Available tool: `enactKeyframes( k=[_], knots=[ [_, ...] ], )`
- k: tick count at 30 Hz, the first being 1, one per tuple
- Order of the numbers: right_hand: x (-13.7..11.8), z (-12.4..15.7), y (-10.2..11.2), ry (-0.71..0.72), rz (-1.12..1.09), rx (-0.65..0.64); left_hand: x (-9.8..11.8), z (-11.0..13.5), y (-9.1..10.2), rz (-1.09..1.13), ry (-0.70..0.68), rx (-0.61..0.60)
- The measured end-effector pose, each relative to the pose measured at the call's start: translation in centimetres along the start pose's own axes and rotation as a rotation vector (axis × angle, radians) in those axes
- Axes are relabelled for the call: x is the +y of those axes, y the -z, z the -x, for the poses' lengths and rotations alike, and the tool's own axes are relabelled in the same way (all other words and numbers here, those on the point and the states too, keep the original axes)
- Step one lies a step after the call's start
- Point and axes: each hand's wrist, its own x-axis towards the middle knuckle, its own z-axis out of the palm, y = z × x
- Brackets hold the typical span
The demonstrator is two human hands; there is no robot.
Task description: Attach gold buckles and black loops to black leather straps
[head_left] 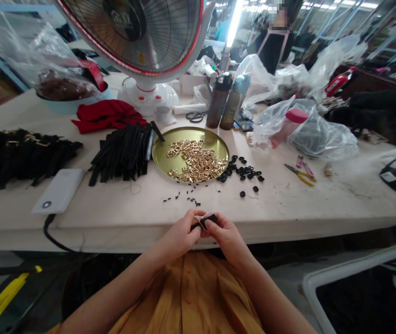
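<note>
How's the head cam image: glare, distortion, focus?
Head view: the tube light is blown out, with hazy glare around it; head view: wide-angle stretch toward the edges, as on the fan, and a dark top-right corner; head view: background soft, brass-coloured pieces distinguishable, but fine detail on the black piece in the fingers unclear.

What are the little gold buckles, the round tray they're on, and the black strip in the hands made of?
Gold buckles: probably metal with a polished finish, since they glint.
Round tray: likely golden metal, with a smooth sheen and thin rim.
Black strip: dull, maybe fabric or leather; too small to be sure.
</note>
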Motion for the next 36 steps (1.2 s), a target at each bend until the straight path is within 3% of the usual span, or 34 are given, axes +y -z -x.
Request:
enactKeyframes(
  k=[5,11,19,24,29,36],
  knots=[
    [0.3,0.5,-0.1,0.039,-0.076,0.045,-0.6,-0.1,0.1,0.073,0.055,-0.001],
    [1.1,0.4,0.4,-0.125,-0.158,0.005,-0.3,0.1,-0.1,0.101,0.088,-0.034],
    [2.2,0.8,0.7,-0.331,-0.32,-0.149,-0.4,0.6,0.0,-0.244,0.126,0.068],
    [2.6,1.3,0.6,-0.287,-0.395,-0.132,-0.2,1.1,0.1,-0.334,0.101,0.045],
    [2.9,1.8,0.4,-0.235,-0.328,-0.054,0.1,2.1,0.2,-0.453,0.138,0.041],
    [3.4,2.1,-0.4,-0.009,0.16,0.191,-0.5,3.1,0.5,-0.415,0.178,0.049]
  ],
)
